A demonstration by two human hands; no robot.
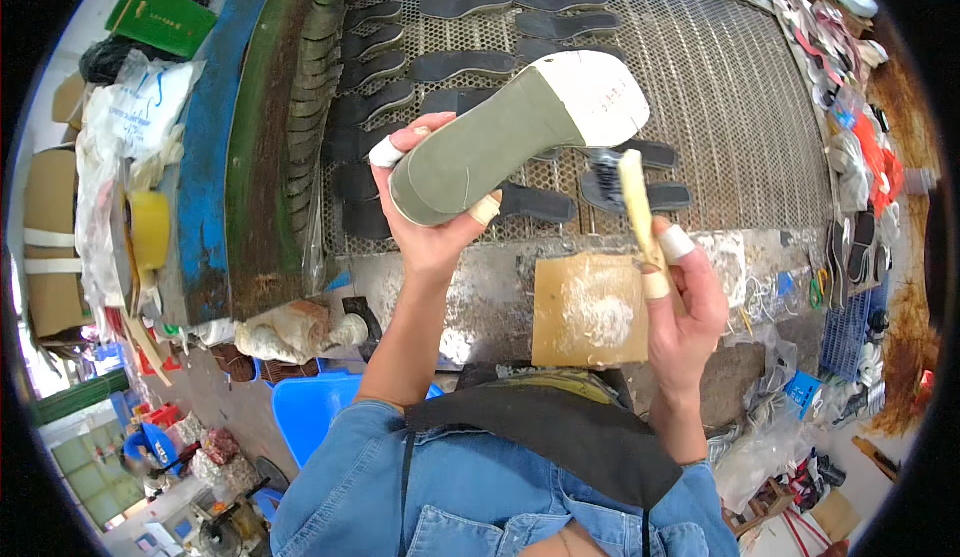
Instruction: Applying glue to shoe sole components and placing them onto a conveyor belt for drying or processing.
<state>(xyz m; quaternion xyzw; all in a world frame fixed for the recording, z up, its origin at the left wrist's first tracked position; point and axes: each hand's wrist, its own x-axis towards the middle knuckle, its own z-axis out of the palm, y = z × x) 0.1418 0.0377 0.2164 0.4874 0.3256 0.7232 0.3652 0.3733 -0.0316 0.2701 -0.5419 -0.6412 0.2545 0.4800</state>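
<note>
My left hand (428, 242), with tape on its thumb and a finger, is closed around the heel end of a shoe sole (485, 147). The sole is olive green, with a white area at its wide front end pointing up and right. In my right hand (685, 302), also taped on thumb and finger, is a brush (635, 202) with a pale yellow handle. Its dark bristles sit just below the sole's white end; whether they touch it I cannot tell. Below lies a tan board (570, 332) smeared with white, left of my right hand.
A metal mesh conveyor (735, 87) stretches ahead, with several dark soles (460, 65) lying in rows on its left and middle. A blue and green metal rail (255, 127) borders it on the left. A blue chair (305, 412) stands at lower left. Bags and scraps line the right side.
</note>
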